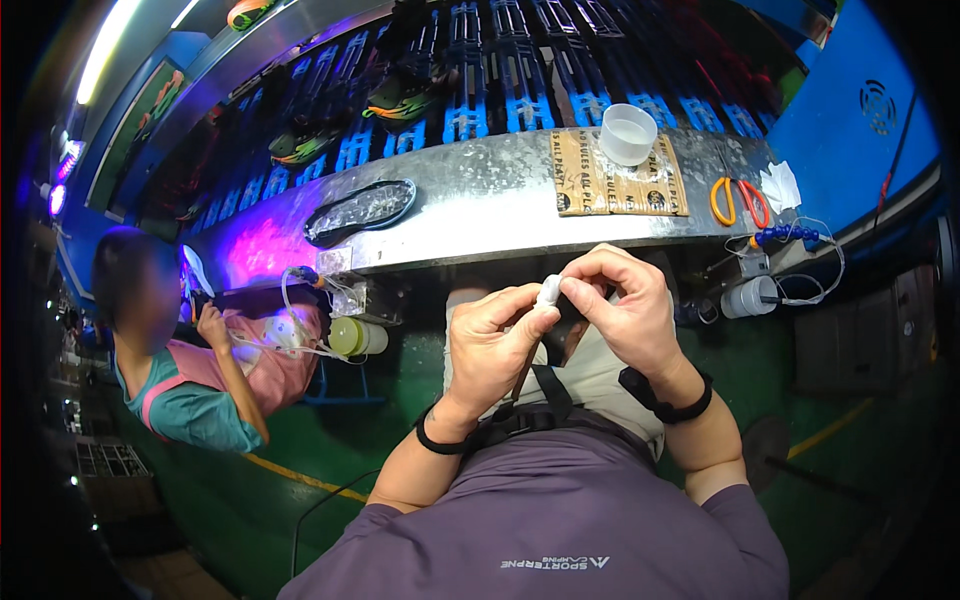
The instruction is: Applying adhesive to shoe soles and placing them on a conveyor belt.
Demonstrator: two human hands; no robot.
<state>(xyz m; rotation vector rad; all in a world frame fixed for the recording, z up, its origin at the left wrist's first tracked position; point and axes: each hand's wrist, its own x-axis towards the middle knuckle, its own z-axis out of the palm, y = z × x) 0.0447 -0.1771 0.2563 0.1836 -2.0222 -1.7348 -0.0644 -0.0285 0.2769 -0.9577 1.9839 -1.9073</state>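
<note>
One small, white, rounded, cloth-like wad [548,291], pinched between fingertips of left hand [490,338] and right hand [628,312]. Probably light, soft, crushable; best gripped gently at its sides.

The wide fisheye head view looks from the near side of the metal bench [480,215], down and forward across it, close above the left hand [488,347] and right hand [635,318], short of the bench.
</note>
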